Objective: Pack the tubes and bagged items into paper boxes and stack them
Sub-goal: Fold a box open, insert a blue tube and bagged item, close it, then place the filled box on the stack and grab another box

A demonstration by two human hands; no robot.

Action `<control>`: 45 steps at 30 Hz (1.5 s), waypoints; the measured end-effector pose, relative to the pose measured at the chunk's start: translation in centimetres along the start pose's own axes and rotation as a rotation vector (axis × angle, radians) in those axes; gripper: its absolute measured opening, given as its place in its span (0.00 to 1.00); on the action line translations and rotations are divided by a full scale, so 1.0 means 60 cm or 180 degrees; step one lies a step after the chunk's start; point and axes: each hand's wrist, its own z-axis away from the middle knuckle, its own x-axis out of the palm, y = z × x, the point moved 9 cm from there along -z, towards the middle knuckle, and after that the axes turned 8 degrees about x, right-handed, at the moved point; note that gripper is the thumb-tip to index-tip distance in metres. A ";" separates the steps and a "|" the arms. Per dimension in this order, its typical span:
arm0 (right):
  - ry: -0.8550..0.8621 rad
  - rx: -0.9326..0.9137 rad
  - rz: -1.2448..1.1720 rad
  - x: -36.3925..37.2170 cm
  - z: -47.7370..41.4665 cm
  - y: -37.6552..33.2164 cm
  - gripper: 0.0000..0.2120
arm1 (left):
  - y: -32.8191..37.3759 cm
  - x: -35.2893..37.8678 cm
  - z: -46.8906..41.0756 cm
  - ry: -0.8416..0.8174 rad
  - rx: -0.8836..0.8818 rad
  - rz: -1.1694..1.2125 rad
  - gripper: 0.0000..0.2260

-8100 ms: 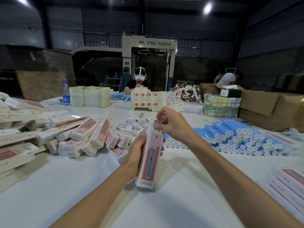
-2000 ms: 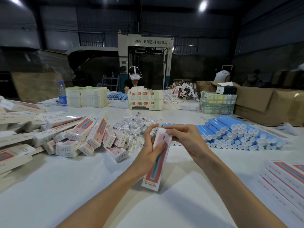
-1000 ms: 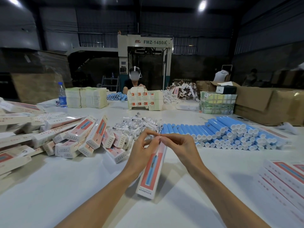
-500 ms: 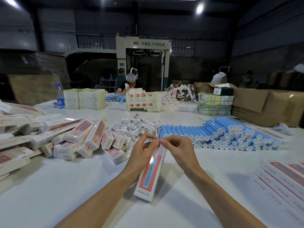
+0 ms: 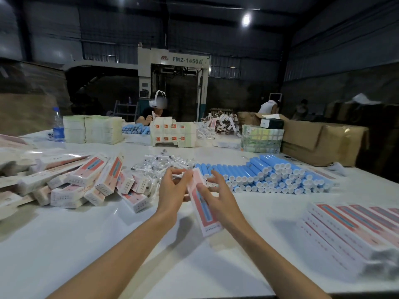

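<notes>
A long pink-and-white paper box [image 5: 204, 212] stands tilted over the white table [image 5: 97, 244], its lower end leaning right. My left hand [image 5: 172, 193] curls round its upper left side. My right hand [image 5: 219, 198] holds it from the right, thumb on the front face. Blue tubes [image 5: 272, 175] with white caps lie piled just beyond my right hand. A heap of small clear bagged items [image 5: 162, 164] sits behind my left hand. Filled boxes [image 5: 95, 180] lie in a loose pile at the left, and a neat row of boxes [image 5: 349, 229] lies at the right.
Flat unfolded boxes [image 5: 13, 169] spread at the far left. Across the table a person [image 5: 154, 111] works behind stacks of cartons [image 5: 172, 134] and paper stacks [image 5: 95, 129]. A water bottle [image 5: 57, 124] stands back left. Brown cardboard boxes [image 5: 319, 143] stand back right.
The box's lower end has swung from left to right. My right hand has moved from pinching the top flap down onto the box's side, and my left hand has loosened toward the upper end.
</notes>
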 end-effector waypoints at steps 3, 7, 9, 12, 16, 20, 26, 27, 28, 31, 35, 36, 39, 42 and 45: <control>0.0345 -0.0540 0.1670 -0.025 0.042 -0.020 0.42 | -0.013 0.016 0.004 0.0301 -0.0211 0.0262 0.11; 0.0872 -0.1135 0.2859 -0.073 0.087 -0.028 0.24 | -0.045 0.094 0.039 0.0108 -0.0704 0.0613 0.12; 0.0926 -0.0838 0.2629 -0.128 0.095 -0.012 0.22 | -0.045 0.143 0.063 -0.0318 -0.0737 0.0615 0.12; 0.1262 -0.0454 0.2411 -0.242 0.108 0.000 0.23 | -0.047 0.200 0.098 -0.1024 -0.0579 0.0105 0.16; 0.1695 -0.0105 0.2625 -0.417 0.123 -0.007 0.22 | -0.064 0.244 0.126 -0.1641 -0.0378 -0.0411 0.09; 0.1838 0.0549 0.3189 -0.597 0.129 0.023 0.16 | -0.072 0.271 0.145 -0.1998 -0.0040 -0.0641 0.06; 0.1859 0.1400 0.3765 -0.761 0.186 0.115 0.18 | -0.064 0.322 0.165 -0.2437 0.0185 -0.0633 0.11; 0.1878 0.1444 0.3869 -0.772 0.195 0.125 0.18 | -0.062 0.332 0.169 -0.2512 0.0209 -0.0667 0.10; 0.1892 0.1454 0.3965 -0.778 0.202 0.133 0.18 | -0.061 0.341 0.173 -0.2580 0.0228 -0.0698 0.09; 0.1919 0.1418 0.4178 -0.784 0.215 0.146 0.20 | -0.058 0.361 0.186 -0.2694 0.0242 -0.0727 0.09; 0.2087 0.1536 0.4318 -0.795 0.222 0.147 0.19 | -0.056 0.376 0.204 -0.2771 0.0238 -0.0755 0.10; 0.2140 0.1587 0.4379 -0.799 0.224 0.145 0.18 | -0.056 0.377 0.206 -0.2785 0.0237 -0.0762 0.10; 0.2256 0.1718 0.4517 -0.808 0.231 0.143 0.17 | -0.055 0.375 0.208 -0.2843 0.0242 -0.0781 0.09; 0.2300 0.1806 0.4590 -0.811 0.233 0.144 0.18 | -0.060 0.368 0.203 -0.2898 0.0235 -0.0827 0.09; 0.2371 0.1884 0.4661 -0.806 0.234 0.142 0.18 | -0.065 0.362 0.198 -0.2916 0.0206 -0.0847 0.09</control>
